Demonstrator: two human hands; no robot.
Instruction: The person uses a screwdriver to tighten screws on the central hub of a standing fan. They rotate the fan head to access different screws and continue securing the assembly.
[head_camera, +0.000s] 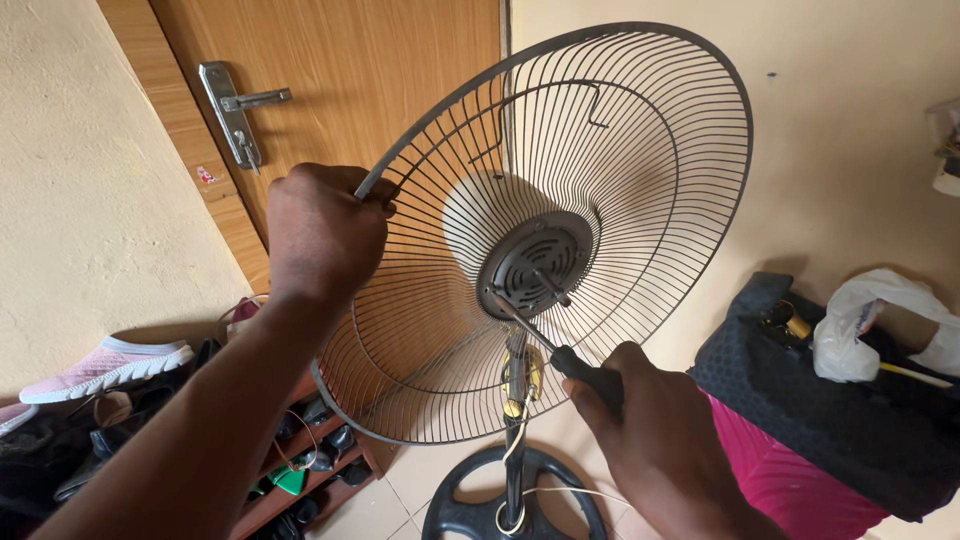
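Head view, left hand (322, 232) gripping fan guard (640, 130) rim, right hand (655, 425) clenching screwdriver (560, 352) at hub (535, 263)

Small red sticker (205, 175) on door (left edge).

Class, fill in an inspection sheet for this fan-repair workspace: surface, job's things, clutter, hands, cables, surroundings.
Surface: tiled floor, no table.
Job's things: wire fan guard on a standing fan; grey motor hub; screwdriver, tip at the hub's edge.
Clutter: shoe rack; pink shoe; white plastic bag on a dark bag.
Hands: left hand grips the guard rim; right hand holds the screwdriver.
Cables: pale cord over the round fan base.
Surroundings: wooden door, metal handle, cream wall.
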